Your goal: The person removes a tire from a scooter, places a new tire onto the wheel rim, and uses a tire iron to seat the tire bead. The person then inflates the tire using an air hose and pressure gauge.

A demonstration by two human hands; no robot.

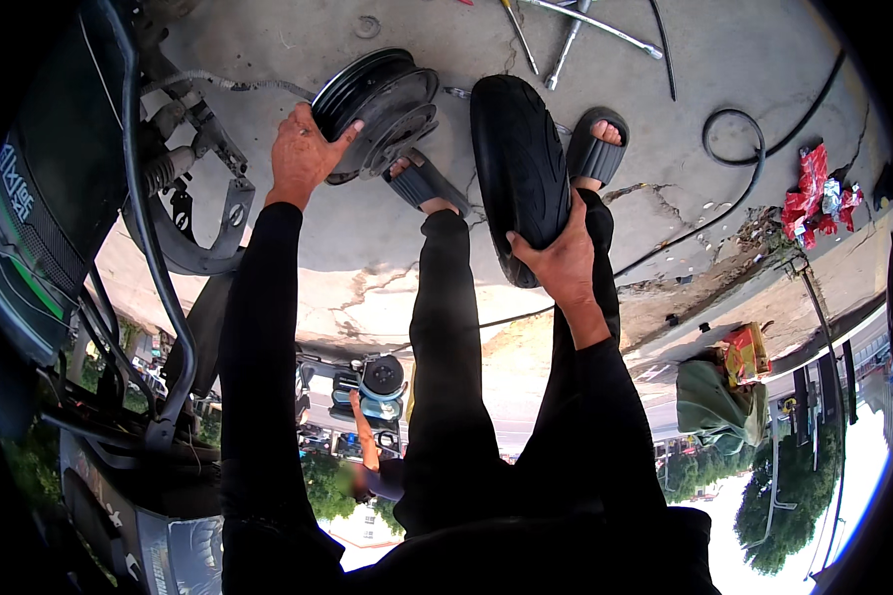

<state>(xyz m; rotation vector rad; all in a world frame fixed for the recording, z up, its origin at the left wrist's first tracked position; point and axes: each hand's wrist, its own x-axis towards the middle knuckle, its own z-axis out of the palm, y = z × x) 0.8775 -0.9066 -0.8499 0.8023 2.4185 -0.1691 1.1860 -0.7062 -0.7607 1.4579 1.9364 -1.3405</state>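
The left hand [306,159] gripped the wheel rim [392,117] and the right hand [564,260] the tyre [519,159], both separated, evidently not yet joined.

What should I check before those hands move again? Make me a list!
1. Left hand has the rim: ok, it is gripping the edge.
2. Right hand has the tire: ok, thumb on one side, fingers on the other.
3. Tire and rim apart: ok, there is a gap between them.
4. Gloves worn: not ok, both hands are bare.
5. Covered toes: not ok, the slippers are open at the front.
6. Tire clean inside: cannot tell, its inside is hidden.
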